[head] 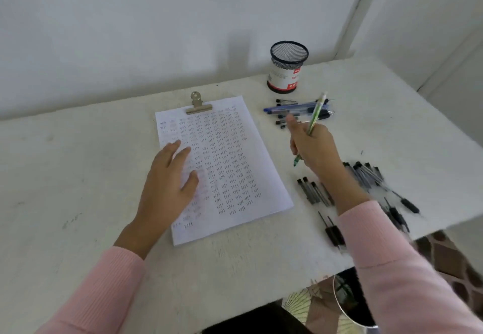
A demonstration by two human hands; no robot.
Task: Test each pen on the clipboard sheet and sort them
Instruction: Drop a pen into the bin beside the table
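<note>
Near pens: heap of dark pens lay on the table, R of the clipboard sheet by its near R corner; partly hidden by the R forearm, blurred.
L hand: left hand lay flat on the sheet's L half, palm down, fingers spread, pinning the paper; held nothing.
Sheet: covered w/ rows of small test marks; clip at its far edge.
R hand: right hand hung just off the sheet's R edge, about mid-length, fingers curled round the green pen.
Green pen: off the table; long axis steep, leaning away. Writing end down, aimed at the table just R of the sheet; cap end up, towards the far pens.
Key relation: sheet lay L of the tip, so I'd guess a short shift L would bring it onto paper.
Far pens: small group beyond the sheet's far R corner, lying crosswise.
Cup: mesh cup farther off, same side, upright; nothing seen sticking out.
</note>
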